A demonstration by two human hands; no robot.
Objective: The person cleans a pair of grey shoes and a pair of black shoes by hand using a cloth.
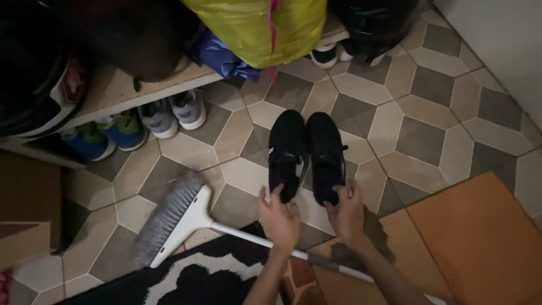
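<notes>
On a dim tiled floor, seen from above, a black-and-white patterned rug [186, 277] and an orange mat [480, 237] are seen nearest, with a white broom [180, 217] laid across between them. Just beyond, the left hand [278, 217] and right hand [347, 214] are placed at the heels of a pair of black sneakers [307, 155], set side by side with toes pointing away. Each hand is partly curled around one heel, fingers loosely spread; a firm grasp cannot be confirmed. The sneakers are judged light and soft, best taken by the stiffer heels. Farther off, a low shelf [130, 90] shelters grey and blue shoes [132, 127], and a yellow plastic bag [254, 28] rests above.
</notes>
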